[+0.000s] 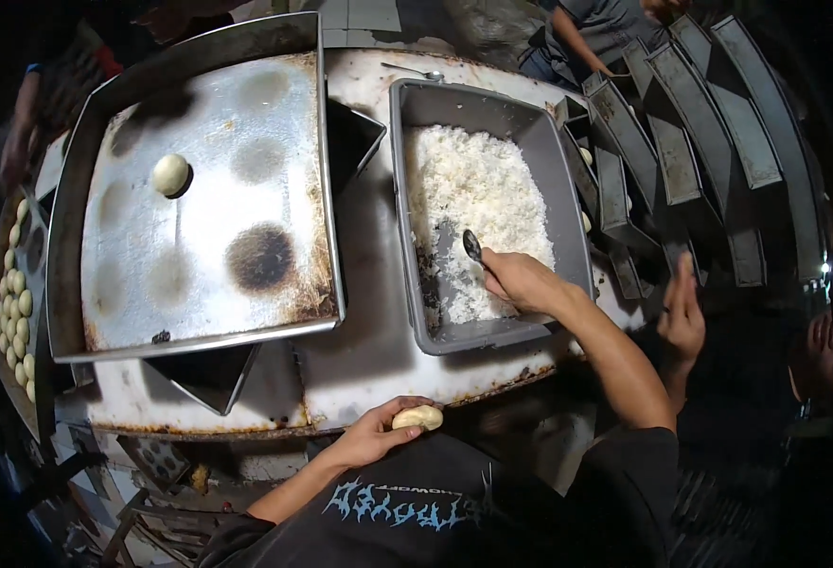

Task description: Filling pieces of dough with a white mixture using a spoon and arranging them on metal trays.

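Dough piece (pixel 418 417) pale, smooth, rounded; in my left hand (pixel 371 436), six o'clock. Spoon (pixel 473 246) dark-bowled, in my right hand (pixel 528 283), tip toward eleven. White crumbly heap (pixel 487 180), one o'clock, in grey tub (pixel 483 336).

Clearances and obstructions, counter (pixel 364 346).
Passage: one strip between large metal tray (pixel 137 260) and grey tub (pixel 576 222), narrowed at its far part by a jutting angular metal support (pixel 355 142); tub accessible from above, over far white shreds (pixel 483 170). Obstructions: raised tub walls; right hand (pixel 522 282) with spoon (pixel 471 245) occupied the near part; metal tins (pixel 677 128) crowded the right side; another person's hand (pixel 683 317) stood near them; a dough ball (pixel 170 175) interrupted the otherwise open tray surface.
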`<state>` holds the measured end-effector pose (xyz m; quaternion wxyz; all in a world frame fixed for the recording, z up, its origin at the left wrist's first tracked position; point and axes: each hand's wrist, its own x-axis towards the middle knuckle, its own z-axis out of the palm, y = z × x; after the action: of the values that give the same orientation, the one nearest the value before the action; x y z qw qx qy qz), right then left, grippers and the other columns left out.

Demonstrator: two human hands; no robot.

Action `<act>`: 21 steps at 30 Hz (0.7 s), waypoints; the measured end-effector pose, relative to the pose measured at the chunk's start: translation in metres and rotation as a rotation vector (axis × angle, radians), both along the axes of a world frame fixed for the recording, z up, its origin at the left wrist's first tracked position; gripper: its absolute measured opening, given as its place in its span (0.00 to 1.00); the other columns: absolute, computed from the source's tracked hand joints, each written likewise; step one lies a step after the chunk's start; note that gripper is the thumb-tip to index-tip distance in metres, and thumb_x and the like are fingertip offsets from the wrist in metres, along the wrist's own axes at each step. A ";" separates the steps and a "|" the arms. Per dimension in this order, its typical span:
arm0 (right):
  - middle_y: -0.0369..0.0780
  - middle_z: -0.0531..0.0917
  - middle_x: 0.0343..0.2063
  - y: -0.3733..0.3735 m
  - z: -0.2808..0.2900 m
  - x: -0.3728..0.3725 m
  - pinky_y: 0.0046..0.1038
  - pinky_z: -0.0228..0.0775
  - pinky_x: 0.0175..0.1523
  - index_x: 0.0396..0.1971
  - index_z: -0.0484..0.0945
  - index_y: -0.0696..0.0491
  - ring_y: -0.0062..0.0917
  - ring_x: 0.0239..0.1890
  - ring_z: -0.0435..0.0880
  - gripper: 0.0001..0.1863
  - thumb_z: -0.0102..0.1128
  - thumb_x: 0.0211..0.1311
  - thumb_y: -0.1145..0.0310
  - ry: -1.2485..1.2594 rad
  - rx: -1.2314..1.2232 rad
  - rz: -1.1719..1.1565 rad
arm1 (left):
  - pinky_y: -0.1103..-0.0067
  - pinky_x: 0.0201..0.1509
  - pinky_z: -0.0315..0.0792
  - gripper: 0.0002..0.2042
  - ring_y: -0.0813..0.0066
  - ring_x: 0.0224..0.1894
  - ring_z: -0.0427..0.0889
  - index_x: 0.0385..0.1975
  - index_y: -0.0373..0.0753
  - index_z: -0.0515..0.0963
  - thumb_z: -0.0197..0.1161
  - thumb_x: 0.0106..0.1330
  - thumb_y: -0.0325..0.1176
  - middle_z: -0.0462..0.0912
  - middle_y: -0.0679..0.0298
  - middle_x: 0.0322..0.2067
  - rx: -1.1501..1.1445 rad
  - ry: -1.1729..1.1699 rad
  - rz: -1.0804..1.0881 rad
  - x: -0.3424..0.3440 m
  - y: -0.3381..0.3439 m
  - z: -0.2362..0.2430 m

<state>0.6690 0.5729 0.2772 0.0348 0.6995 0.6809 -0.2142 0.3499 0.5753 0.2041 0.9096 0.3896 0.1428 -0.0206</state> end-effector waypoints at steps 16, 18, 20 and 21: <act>0.42 0.82 0.26 -0.007 -0.017 -0.004 0.36 0.71 0.40 0.28 0.80 0.57 0.34 0.32 0.81 0.08 0.54 0.49 0.72 -0.131 -0.060 0.403 | 0.78 0.54 0.66 0.23 0.70 0.52 0.70 0.58 0.31 0.58 0.52 0.63 0.29 0.69 0.58 0.51 -0.173 0.045 0.447 -0.024 -0.069 0.042; 0.43 0.82 0.28 -0.012 -0.008 0.010 0.34 0.71 0.41 0.31 0.80 0.58 0.34 0.34 0.81 0.09 0.54 0.50 0.71 0.102 -0.026 0.370 | 0.76 0.57 0.63 0.23 0.70 0.54 0.69 0.57 0.31 0.59 0.53 0.63 0.28 0.68 0.59 0.52 -0.147 0.023 0.460 -0.016 -0.065 0.060; 0.44 0.82 0.31 -0.019 0.000 0.020 0.32 0.71 0.42 0.33 0.80 0.59 0.34 0.35 0.81 0.11 0.55 0.51 0.71 0.331 0.007 0.324 | 0.76 0.58 0.63 0.23 0.70 0.54 0.69 0.57 0.31 0.58 0.54 0.62 0.28 0.68 0.59 0.52 -0.043 0.028 0.487 -0.008 -0.060 0.069; 0.44 0.82 0.32 -0.024 0.013 0.018 0.30 0.71 0.42 0.36 0.79 0.59 0.32 0.35 0.81 0.12 0.56 0.52 0.69 0.365 -0.009 0.252 | 0.76 0.59 0.63 0.23 0.70 0.54 0.68 0.57 0.30 0.59 0.53 0.63 0.27 0.68 0.59 0.52 -0.004 0.093 0.492 -0.004 -0.055 0.077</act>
<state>0.6866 0.5493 0.2900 -0.0595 0.5583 0.7570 -0.3343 0.3463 0.5206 0.2811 0.8806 0.3398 0.2751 0.1830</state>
